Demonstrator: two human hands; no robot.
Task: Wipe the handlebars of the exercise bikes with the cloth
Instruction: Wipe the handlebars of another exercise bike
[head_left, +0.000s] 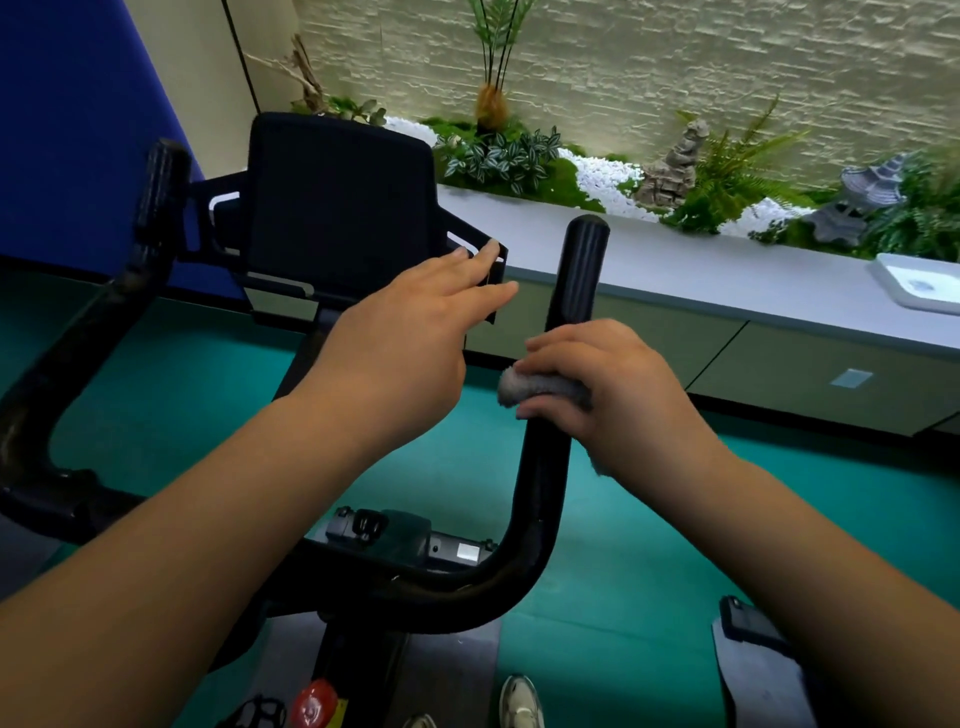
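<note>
Mostly hidden by both forearms, black handlebars (540, 499) run off frame at left. Left hand (410, 332) has straight fingers, tips touching the console (337, 208) bracket. Right hand (608, 384) curls round the right bar, fingers pressing a grey cloth (540, 387) whose bulk lies hidden beneath them.

The right hand (613, 387) wraps a grey cloth (540, 388) round the right handlebar (574, 291); the left hand (410, 332) reaches forward, fingers straight.

We see a teal floor (623, 545) carrying the black exercise bike (363, 649). Just right of the bike's base, a pale shoe (521, 701) stands on it, and farther right a low grey ledge (727, 260) rises.
</note>
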